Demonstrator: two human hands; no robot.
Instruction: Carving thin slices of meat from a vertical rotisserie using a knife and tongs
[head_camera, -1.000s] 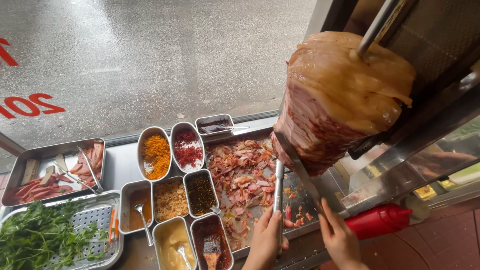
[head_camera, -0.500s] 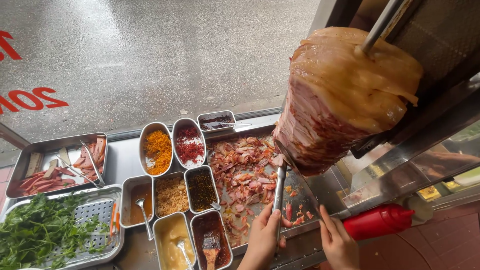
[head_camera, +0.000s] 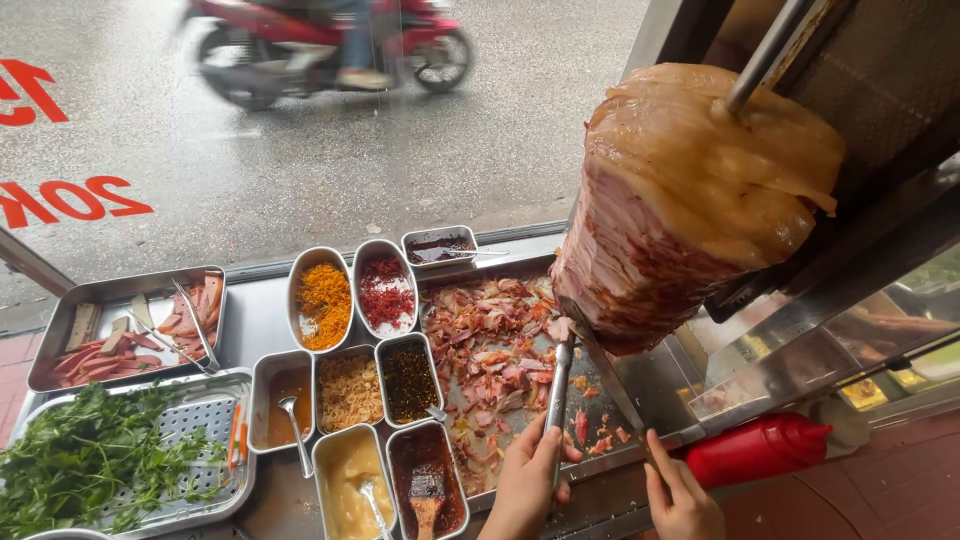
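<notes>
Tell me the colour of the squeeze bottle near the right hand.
Red squeeze bottle, seen in the head view.

Tongs (head_camera: 557, 400) gripped by left hand (head_camera: 527, 487), knife (head_camera: 615, 385) by right hand (head_camera: 682, 500), under stacked meat spit (head_camera: 690, 200); shavings scattered in tray (head_camera: 640, 385).

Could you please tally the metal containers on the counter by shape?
Oval condiment tubs: 2
Rectangular condiment tubs: 6
Large flat trays, such as the shaved-meat tray: 3
Total: 11
</notes>
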